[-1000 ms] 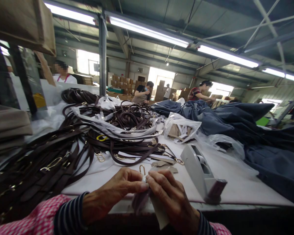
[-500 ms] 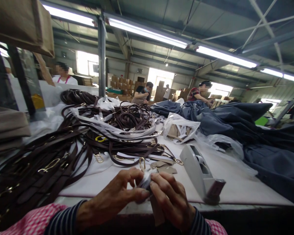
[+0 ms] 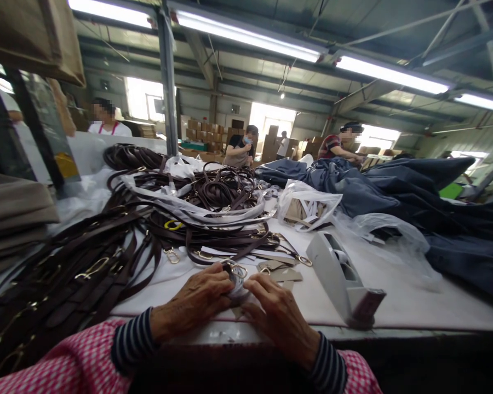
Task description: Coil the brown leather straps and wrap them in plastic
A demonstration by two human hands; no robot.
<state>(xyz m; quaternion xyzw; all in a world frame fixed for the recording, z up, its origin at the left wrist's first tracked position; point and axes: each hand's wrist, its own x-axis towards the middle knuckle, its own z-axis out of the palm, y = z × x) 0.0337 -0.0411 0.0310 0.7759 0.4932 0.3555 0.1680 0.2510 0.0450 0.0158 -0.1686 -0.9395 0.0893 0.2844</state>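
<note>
A small bundle wrapped in clear plastic (image 3: pixel 239 291) rests at the table's front edge between my two hands. From its far end pokes a gold metal clasp (image 3: pixel 239 271), beside a dark strap end. My left hand (image 3: pixel 199 298) is closed on the bundle's left side, its fingertips partly hidden. Bent fingers of my right hand (image 3: pixel 275 309) press on the right side, the thumb lower down near a beige piece under the plastic. Just beyond lie flat beige pieces (image 3: pixel 285 273) and another gold ring (image 3: pixel 265 271).
Dark brown straps (image 3: pixel 86 273) with gold hardware heap up on the left and at the back. A grey tape dispenser (image 3: pixel 332 279) stands to the right. Behind it are a plastic bag of beige pieces (image 3: pixel 310 210) and dark blue fabric (image 3: pixel 394 191). Co-workers stand farther back.
Both hands have moved forward and lowered the bundle to the table's edge. My left hand has turned palm down over it, and my right fingers have spread somewhat.
</note>
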